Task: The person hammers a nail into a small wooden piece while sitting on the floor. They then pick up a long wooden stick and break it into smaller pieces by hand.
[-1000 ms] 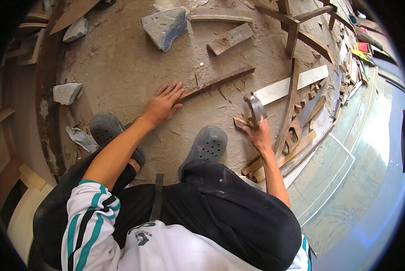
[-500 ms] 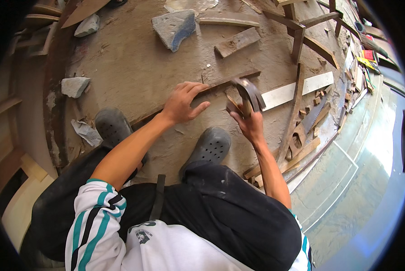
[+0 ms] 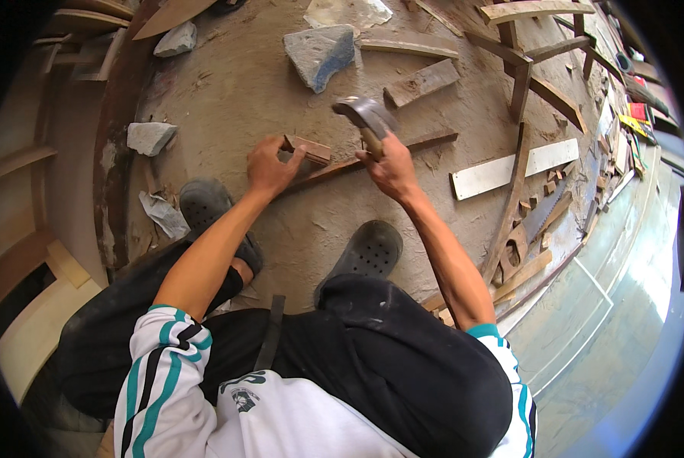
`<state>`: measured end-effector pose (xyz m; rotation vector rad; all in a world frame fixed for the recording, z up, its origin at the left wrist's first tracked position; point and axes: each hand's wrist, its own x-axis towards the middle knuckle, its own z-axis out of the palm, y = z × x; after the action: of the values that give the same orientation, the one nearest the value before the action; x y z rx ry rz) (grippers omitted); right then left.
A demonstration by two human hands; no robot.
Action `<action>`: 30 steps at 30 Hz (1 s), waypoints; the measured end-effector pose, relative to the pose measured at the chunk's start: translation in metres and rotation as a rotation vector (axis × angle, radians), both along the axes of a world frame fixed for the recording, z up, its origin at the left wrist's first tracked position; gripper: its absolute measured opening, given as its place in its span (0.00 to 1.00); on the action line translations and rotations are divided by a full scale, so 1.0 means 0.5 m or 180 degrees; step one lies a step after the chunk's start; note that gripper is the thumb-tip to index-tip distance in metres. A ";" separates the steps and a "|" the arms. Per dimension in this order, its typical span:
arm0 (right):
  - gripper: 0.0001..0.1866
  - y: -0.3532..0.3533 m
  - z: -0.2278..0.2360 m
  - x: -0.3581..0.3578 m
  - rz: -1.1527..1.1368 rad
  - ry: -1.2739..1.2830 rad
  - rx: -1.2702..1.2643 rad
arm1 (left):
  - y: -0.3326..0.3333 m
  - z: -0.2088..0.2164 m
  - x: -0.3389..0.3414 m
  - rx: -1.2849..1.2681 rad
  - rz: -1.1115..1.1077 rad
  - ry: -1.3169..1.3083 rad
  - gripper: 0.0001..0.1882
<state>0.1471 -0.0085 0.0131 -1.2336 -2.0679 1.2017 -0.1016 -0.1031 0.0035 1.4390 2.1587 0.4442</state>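
Note:
My left hand (image 3: 272, 168) is closed, thumb and fingers pinching one end of a small brown wood block (image 3: 311, 151). The block sits over or against a long, thin dark wood strip (image 3: 426, 141) on the floor; whether they touch I cannot tell. In my right hand (image 3: 394, 166) is a hammer (image 3: 366, 116), gripped by its wooden handle close to the head. The metal head is raised above the strip, to the right of the block. My left forearm and shoe partly cover the strip's near end.
Stone pieces (image 3: 321, 57) and wood offcuts (image 3: 422, 82) lie beyond my hands. To the right are a white board (image 3: 514, 169), a handsaw (image 3: 514, 248), small wood blocks and a glass-like sheet (image 3: 601, 328). A wooden frame (image 3: 521, 84) stands at the far right.
My left hand, open over the strip before, has shifted left and now pinches the wood block. My right hand has carried the hammer left and farther from me.

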 end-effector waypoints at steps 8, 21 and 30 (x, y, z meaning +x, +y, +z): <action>0.16 -0.029 -0.027 0.115 -0.0524 -0.0105 -0.0229 | -0.007 -0.011 -0.015 0.1031 -0.1144 0.0998 0.16; 0.14 -0.070 0.019 0.072 -0.0985 -0.0008 -0.0810 | -0.044 -0.025 0.080 0.0958 -0.1115 0.0666 0.27; 0.17 -0.119 0.051 0.042 -0.0897 -0.0554 -0.0659 | -0.010 -0.038 0.048 0.1196 -0.1495 0.0518 0.30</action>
<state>0.1679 -0.0680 0.0385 -1.7160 -1.8384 1.2340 -0.0776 -0.1080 -0.0156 2.1861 1.8250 0.5902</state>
